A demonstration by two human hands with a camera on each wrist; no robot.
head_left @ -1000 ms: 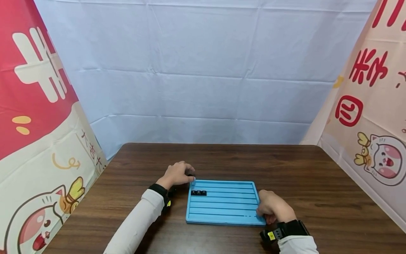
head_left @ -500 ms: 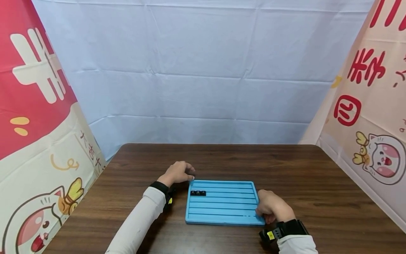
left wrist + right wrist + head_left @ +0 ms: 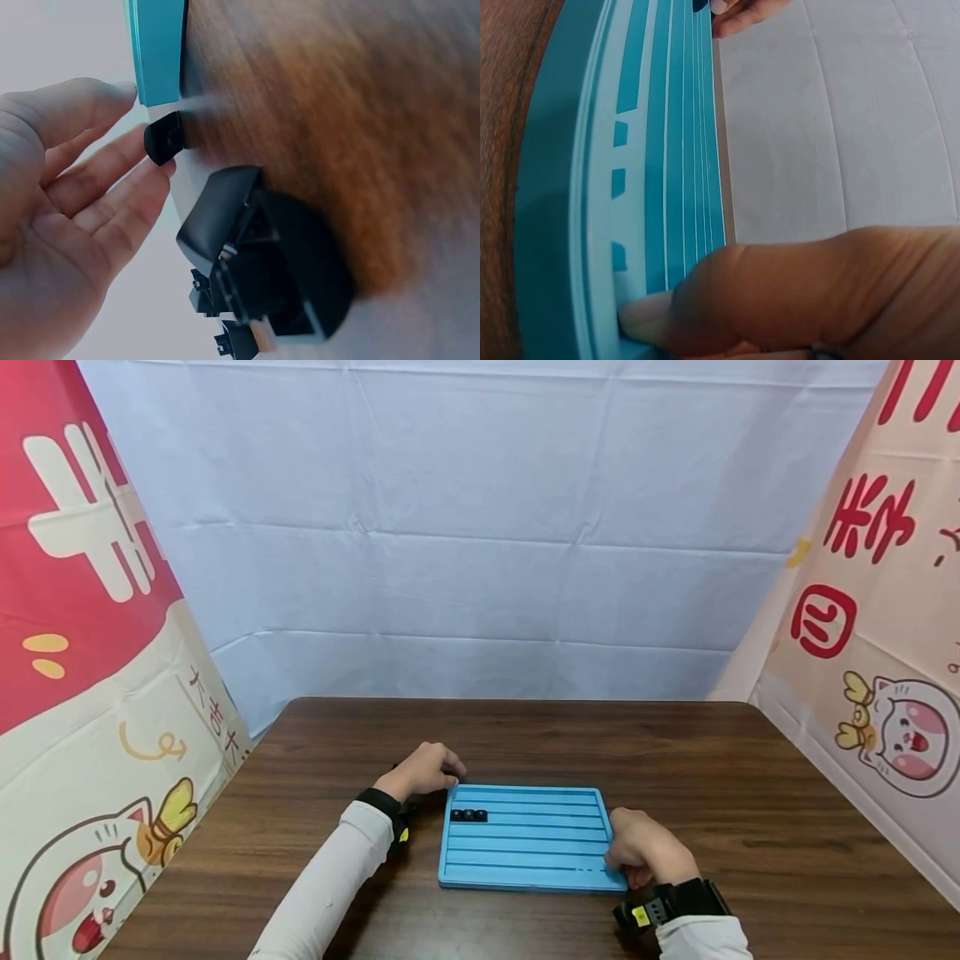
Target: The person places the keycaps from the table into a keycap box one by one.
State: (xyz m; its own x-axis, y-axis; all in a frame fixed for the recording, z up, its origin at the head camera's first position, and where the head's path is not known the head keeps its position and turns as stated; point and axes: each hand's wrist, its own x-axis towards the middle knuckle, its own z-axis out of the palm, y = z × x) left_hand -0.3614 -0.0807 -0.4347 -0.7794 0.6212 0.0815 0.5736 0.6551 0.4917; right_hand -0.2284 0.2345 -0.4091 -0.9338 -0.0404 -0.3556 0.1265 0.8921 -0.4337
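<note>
A blue grooved tray (image 3: pixel 540 835) lies on the table, with a row of 3 black keycaps (image 3: pixel 468 816) at the left end of one groove. My right hand (image 3: pixel 651 847) grips the tray's near right corner; in the right wrist view its thumb (image 3: pixel 649 311) presses on the top by the rim. At the far left corner is my left hand (image 3: pixel 422 770), its fingers loosely bent. The left wrist view has a loose keycap (image 3: pixel 165 139) right at its fingertips, below the tray's corner, the thumb apart from it. A larger black keycap (image 3: pixel 262 255) stands closer to that camera.
Several more small black keycaps (image 3: pixel 236 341) lie on the dark wooden table (image 3: pixel 570 743) beside the left hand, mostly hidden by it in the head view. A pale cloth (image 3: pixel 480 568) hangs behind the table, with printed cloths at both sides.
The left hand's fingers have shifted slightly right by the tray's far left corner. The right hand and the keycaps in the tray stay in place.
</note>
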